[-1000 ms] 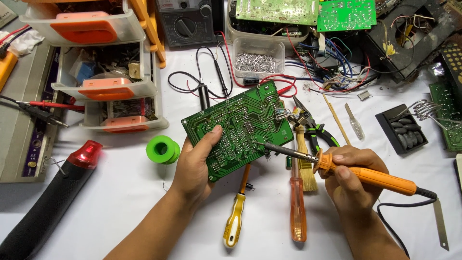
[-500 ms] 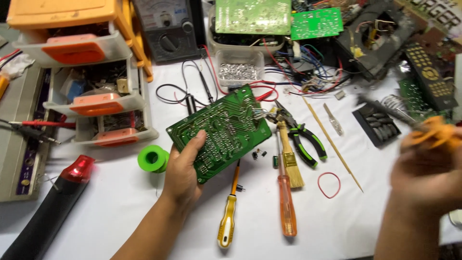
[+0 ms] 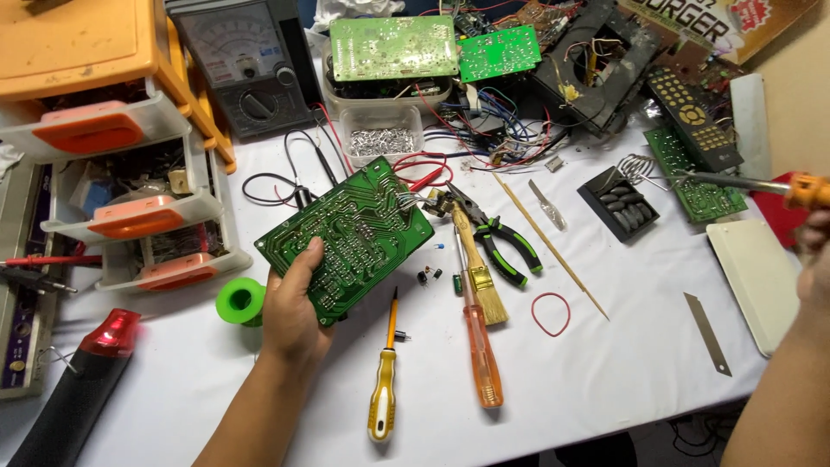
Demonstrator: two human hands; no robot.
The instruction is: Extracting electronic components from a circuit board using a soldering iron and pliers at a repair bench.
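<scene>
The green circuit board (image 3: 346, 238) was tilted above the white table (image 3: 605, 372), clasped at its lower edge by the left hand (image 3: 294, 316). The right hand (image 3: 813, 251), far right, gripped an orange-handled soldering iron (image 3: 743, 182). A yellow screwdriver (image 3: 385, 380) lay just below.

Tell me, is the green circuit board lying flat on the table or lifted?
Lifted: the left hand grips the circuit board by its near edge, tilted, solder side up.

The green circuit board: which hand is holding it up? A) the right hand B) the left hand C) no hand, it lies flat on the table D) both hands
B: the left hand grips the green circuit board at its lower edge, while the right hand is far off at the right edge, holding the orange-handled soldering iron.
</scene>
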